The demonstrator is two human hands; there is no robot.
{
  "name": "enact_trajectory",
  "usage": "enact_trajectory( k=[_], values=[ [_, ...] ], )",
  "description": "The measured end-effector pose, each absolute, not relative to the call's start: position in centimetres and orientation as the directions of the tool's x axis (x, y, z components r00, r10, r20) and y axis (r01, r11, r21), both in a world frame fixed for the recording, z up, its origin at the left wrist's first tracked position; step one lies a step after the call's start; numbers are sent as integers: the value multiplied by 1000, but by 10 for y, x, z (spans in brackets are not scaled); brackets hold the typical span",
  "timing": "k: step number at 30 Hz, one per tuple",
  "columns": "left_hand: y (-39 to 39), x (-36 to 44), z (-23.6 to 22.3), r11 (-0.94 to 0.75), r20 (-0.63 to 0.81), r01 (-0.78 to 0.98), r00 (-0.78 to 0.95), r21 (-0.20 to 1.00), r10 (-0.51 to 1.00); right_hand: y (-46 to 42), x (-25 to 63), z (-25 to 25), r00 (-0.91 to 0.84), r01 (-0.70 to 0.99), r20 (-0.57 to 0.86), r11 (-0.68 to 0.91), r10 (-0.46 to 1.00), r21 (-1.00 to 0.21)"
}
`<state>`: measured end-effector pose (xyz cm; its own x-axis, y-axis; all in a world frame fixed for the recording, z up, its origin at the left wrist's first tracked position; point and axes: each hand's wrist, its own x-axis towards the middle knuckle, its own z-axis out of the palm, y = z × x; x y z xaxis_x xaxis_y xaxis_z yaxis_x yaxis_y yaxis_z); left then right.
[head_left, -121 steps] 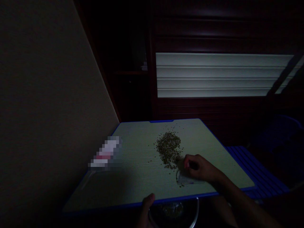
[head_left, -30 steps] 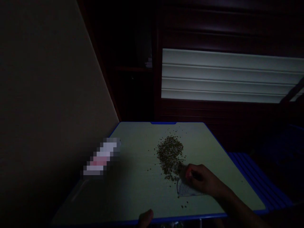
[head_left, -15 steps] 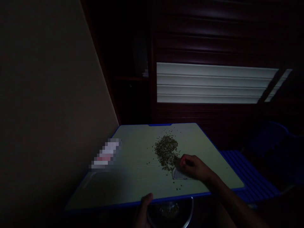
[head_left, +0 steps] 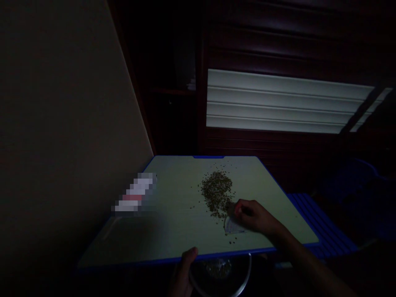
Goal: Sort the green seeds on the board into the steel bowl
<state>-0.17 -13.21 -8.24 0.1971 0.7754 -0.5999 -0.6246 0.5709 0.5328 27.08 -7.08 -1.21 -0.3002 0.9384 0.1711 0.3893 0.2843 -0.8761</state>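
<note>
A loose pile of small dark grains, perhaps seeds or beans (head_left: 216,192), is spread over a pale tabletop with a blue edge (head_left: 173,214). At the pile's lower right, my right hand (head_left: 252,214) rests with curled fingertips close to the grains; whatever they pinch is hidden. Partly under that hand lies a pale, curved-edged flat patch (head_left: 233,226). Below the front edge, a bowl with a shiny rim (head_left: 248,272) has some grains at its bottom. My left hand (head_left: 185,272) is closed at the bowl's left side, thumb up by the table edge.
A blurred-out white and pink item (head_left: 136,194) is at the table's left side, next to a wall (head_left: 77,123). Blue slatted seating (head_left: 315,222) stands to the right. Behind are dark wooden panels with pale slats (head_left: 278,103). The room is dim.
The view has tilted slightly, and the table appears a little higher. My right hand stays beside the grains with fingers curled. The bowl shows slightly more below the edge.
</note>
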Motion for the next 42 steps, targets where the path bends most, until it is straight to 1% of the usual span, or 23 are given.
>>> enact_trajectory(
  k=[1,3,5,7,9,11,13,21,28,34,37,39,41,42],
  values=[
    [-133,-2,-82,537,-544,-637,212,553,812,-71,271,-10,-292,396,180,290,939,-871],
    [-133,-1,-84,489,-497,-660,196,571,845,-73,271,-8,-261,413,202,298,944,-860],
    [-132,0,-88,492,-516,-651,176,578,838,-77,274,-6,-226,429,219,299,949,-852],
    [-131,2,-91,483,-512,-628,153,610,845,-85,278,-6,-201,443,223,291,954,-848],
    [-131,3,-92,425,-439,-624,142,656,887,-98,283,-7,-162,461,219,270,962,-845],
    [-131,5,-92,405,-423,-627,130,665,897,-111,288,-7,-89,514,206,222,974,-828],
    [-131,6,-90,416,-430,-617,137,668,893,-122,291,-8,-92,542,193,212,977,-813],
    [-131,7,-84,417,-416,-609,153,675,897,-133,279,-4,-151,531,217,265,964,-805],
    [-133,6,-77,449,-423,-607,198,655,884,-139,273,-2,-166,514,196,255,966,-819],
    [-131,5,-80,485,-465,-604,205,632,861,-140,266,-4,-178,473,176,241,968,-848],
    [-130,4,-81,503,-487,-611,212,610,847,-138,270,-4,-134,460,162,206,978,-864],
    [-130,3,-81,537,-505,-625,252,567,826,-136,274,-4,-77,447,162,179,984,-876],
    [-131,3,-81,574,-576,-645,244,504,780,-133,278,-3,-26,453,153,148,988,-879],
    [-132,3,-81,592,-607,-636,236,495,759,-131,279,-2,-10,459,141,130,990,-879]
  ],
)
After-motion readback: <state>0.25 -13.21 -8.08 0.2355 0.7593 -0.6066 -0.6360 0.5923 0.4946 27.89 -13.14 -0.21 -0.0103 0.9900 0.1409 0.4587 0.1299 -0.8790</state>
